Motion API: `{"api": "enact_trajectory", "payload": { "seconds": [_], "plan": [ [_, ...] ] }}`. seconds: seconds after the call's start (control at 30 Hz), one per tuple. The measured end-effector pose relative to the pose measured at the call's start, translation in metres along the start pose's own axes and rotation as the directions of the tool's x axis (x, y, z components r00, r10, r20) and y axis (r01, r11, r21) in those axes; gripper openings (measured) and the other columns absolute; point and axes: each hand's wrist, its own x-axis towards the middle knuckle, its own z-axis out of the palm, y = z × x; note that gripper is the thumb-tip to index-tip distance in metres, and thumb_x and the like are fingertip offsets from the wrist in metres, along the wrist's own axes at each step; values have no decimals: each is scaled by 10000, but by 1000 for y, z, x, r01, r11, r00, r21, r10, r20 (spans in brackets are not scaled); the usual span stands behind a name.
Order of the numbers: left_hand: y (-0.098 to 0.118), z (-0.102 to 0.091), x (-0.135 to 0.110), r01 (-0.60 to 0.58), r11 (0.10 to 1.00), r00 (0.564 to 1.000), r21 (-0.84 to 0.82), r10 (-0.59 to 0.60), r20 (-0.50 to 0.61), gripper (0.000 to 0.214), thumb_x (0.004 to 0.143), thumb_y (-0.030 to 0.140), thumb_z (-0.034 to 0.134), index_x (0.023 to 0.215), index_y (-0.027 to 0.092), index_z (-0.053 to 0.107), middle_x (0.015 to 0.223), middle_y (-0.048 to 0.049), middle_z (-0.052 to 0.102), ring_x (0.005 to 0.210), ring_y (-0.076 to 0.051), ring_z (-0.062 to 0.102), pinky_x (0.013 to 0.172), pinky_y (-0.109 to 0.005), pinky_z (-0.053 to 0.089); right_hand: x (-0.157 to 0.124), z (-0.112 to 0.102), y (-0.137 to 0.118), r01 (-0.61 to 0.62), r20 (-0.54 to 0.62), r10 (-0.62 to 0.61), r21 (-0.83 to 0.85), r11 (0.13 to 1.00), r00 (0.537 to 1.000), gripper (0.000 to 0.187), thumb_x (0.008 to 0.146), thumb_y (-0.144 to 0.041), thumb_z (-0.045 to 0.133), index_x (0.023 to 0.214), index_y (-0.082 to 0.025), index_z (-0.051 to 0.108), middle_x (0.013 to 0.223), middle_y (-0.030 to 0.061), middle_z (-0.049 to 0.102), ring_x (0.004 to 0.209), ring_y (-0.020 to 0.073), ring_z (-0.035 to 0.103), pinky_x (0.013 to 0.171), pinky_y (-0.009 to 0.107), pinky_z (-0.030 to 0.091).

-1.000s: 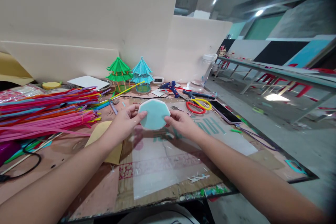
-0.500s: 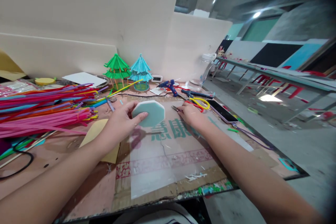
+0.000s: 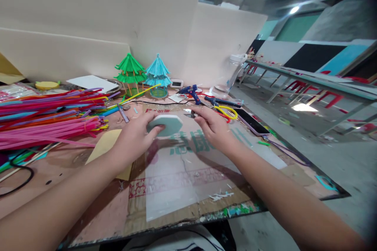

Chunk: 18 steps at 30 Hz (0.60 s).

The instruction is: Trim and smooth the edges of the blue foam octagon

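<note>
My left hand point(image 3: 140, 131) grips an octagonal board point(image 3: 168, 125) by its left side, thumb across the pale green face. The board has a white edge and is tilted close to edge-on, held above the sheet. To its right, my right hand point(image 3: 212, 127) is closed on a small pointed metal tool point(image 3: 190, 114); the fingers cover most of it, so its exact kind is unclear. Beneath both hands lies a translucent sheet point(image 3: 167, 204) with green characters and a red patterned band. Yellow-handled scissors point(image 3: 228, 112) rest just beyond my right hand.
Bundled pipe cleaners point(image 3: 55, 113) fill the left. Behind stand a green model pavilion point(image 3: 130, 72) and a blue one point(image 3: 158, 74). A glue gun point(image 3: 191, 93), clear jug point(image 3: 231, 74) and phone point(image 3: 252, 121) lie toward the right. White scraps point(image 3: 220, 196) lie near the front edge.
The octagonal board has tipped, so its face shows narrower. My right hand has risen from the sheet, and the metal tool's tip now points left, nearer the board.
</note>
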Motion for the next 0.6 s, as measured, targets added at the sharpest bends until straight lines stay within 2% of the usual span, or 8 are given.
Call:
{"api": "enact_trajectory", "payload": {
  "seconds": [0.1, 0.17, 0.43, 0.6],
  "plan": [
    [2, 0, -2, -1, 1000, 1000, 21, 1, 16, 204, 890, 351, 515, 1000, 214, 619, 916, -31, 696, 809, -217, 631, 670, -297, 411, -3, -1, -12, 64, -21, -65, -48, 997, 998, 377, 1014, -411, 379, 1236, -235, 629, 910, 72, 648, 882, 219, 606, 768, 340, 465],
    [4, 0, -3, -4, 999, 1000, 32, 3, 24, 191, 891, 356, 513, 979, 218, 611, 895, -27, 699, 793, -216, 633, 657, -294, 404, -3, -1, -16, 91, -6, -92, -65, 994, 996, 379, 1018, -405, 371, 1220, -223, 635, 859, 65, 621, 838, 211, 589, 735, 328, 452],
    [8, 0, -5, -34, 998, 999, 59, 31, 44, 177, 879, 340, 498, 944, 214, 603, 880, -31, 704, 780, -213, 637, 643, -293, 393, -3, 1, -21, 140, 75, -133, -84, 987, 988, 381, 1024, -402, 357, 1170, -198, 644, 842, 60, 624, 775, 188, 566, 692, 303, 413],
    [6, 0, -7, -80, 990, 996, 119, 75, 46, 166, 887, 311, 478, 948, 221, 604, 883, -30, 706, 792, -214, 645, 657, -293, 404, -3, 4, -22, 164, 87, -157, -86, 983, 984, 364, 1021, -381, 378, 1157, -182, 651, 861, 70, 638, 766, 182, 560, 692, 299, 407]
  ]
}}
